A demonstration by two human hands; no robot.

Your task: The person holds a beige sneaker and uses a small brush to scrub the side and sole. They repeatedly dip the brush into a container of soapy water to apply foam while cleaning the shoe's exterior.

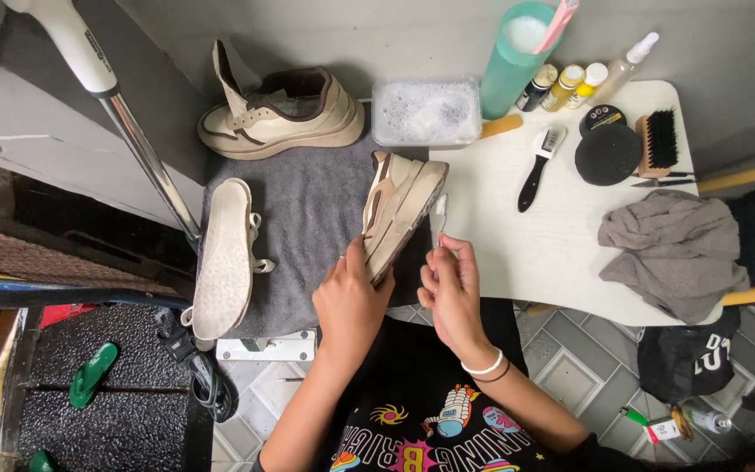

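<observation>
Colour-wise it's mostly beige: the sneaker (398,212) being held is cream with brown trim and a tan sole, same as its twin (280,114) on the dark grey towel (308,236). White table (535,236), a teal cup (513,61) with a pink toothbrush (557,24), yellow-capped bottles (574,86), a crumpled grey cloth (675,246). The black shirt (439,411) has bright cartoon prints (very loud), and a green flip-flop (91,374) sits on the black mat (63,411).

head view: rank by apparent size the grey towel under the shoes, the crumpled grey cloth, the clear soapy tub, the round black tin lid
1. grey towel, partly covered by shoes
2. crumpled grey cloth
3. clear soapy tub
4. round black tin lid

All lie at about table height, so nearness hardly skews the order.
</observation>
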